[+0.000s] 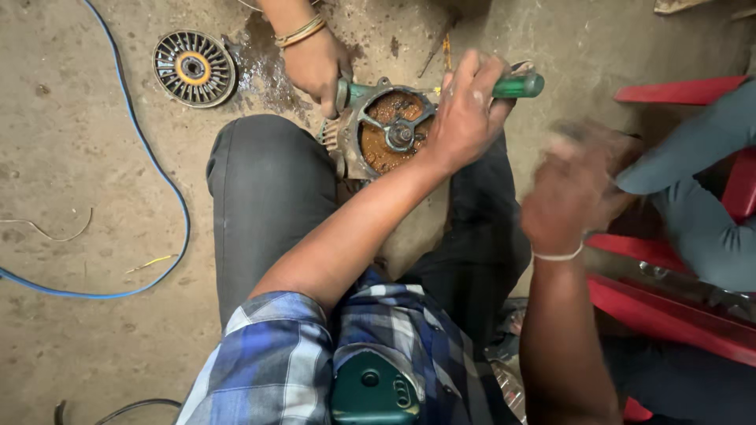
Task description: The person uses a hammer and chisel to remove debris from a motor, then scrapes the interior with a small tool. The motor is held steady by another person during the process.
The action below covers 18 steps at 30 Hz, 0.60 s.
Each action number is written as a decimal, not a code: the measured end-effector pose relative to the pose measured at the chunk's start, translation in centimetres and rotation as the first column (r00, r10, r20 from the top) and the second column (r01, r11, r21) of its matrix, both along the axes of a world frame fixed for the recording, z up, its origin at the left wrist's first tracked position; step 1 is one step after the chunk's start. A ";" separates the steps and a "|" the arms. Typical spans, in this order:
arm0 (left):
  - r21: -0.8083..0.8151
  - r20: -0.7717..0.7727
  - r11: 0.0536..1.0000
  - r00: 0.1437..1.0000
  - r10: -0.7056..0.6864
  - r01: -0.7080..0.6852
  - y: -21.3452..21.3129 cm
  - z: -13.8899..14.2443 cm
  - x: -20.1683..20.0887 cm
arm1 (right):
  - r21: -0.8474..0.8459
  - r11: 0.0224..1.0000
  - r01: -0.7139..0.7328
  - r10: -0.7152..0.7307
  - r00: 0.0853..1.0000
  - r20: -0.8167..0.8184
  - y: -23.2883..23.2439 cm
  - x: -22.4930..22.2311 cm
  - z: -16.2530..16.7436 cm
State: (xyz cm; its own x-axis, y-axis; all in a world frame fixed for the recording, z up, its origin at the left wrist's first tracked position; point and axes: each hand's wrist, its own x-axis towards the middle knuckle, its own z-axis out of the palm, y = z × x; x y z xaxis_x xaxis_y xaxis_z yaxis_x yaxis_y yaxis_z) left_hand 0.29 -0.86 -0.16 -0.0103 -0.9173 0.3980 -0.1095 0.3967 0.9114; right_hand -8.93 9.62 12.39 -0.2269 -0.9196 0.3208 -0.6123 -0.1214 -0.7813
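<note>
At frame right, blurred right hand (568,197), grip unclear.

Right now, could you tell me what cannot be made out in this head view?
- Right hand: motion-blurred; whether it holds anything is unclear.
- Green-handled tool: the left hand hides its working end.
- Rusty motor housing: lower part hidden behind the forearm and knee.
- Another person's hand: arm cut off by the top edge.
- Blue cable: runs off the left edge.
</note>
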 end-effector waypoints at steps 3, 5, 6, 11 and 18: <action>0.024 0.028 0.993 0.993 0.119 -0.119 0.0 -0.5 -0.2 | 0.103 0.994 -0.043 0.087 0.880 -0.467 -0.1 0.6 -0.2; -0.050 0.020 0.994 0.995 0.097 -0.095 0.1 -0.3 -0.5 | 0.040 0.999 -0.003 0.018 0.926 -0.377 0.1 1.0 0.0; -0.074 0.025 0.994 0.996 0.080 -0.078 0.4 -0.2 -0.5 | 0.027 0.998 0.065 -0.053 0.948 -0.312 0.2 1.2 0.2; 0.060 0.061 0.998 0.998 -0.025 0.021 0.7 0.8 -0.2 | -0.031 0.995 0.097 -0.101 0.982 -0.157 0.3 1.4 0.6; 0.023 0.035 1.000 0.999 -0.008 0.007 0.3 1.2 0.9 | -0.081 0.992 0.096 -0.105 0.988 -0.114 0.9 1.3 0.6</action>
State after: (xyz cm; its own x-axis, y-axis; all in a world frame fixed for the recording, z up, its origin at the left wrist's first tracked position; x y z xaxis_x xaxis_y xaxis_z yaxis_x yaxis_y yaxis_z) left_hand 1.16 -0.60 1.03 -0.0309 -0.9260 0.3763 -0.1381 0.3768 0.9159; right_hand -7.64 10.54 12.96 -0.2737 -0.8661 0.4182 -0.7117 -0.1101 -0.6938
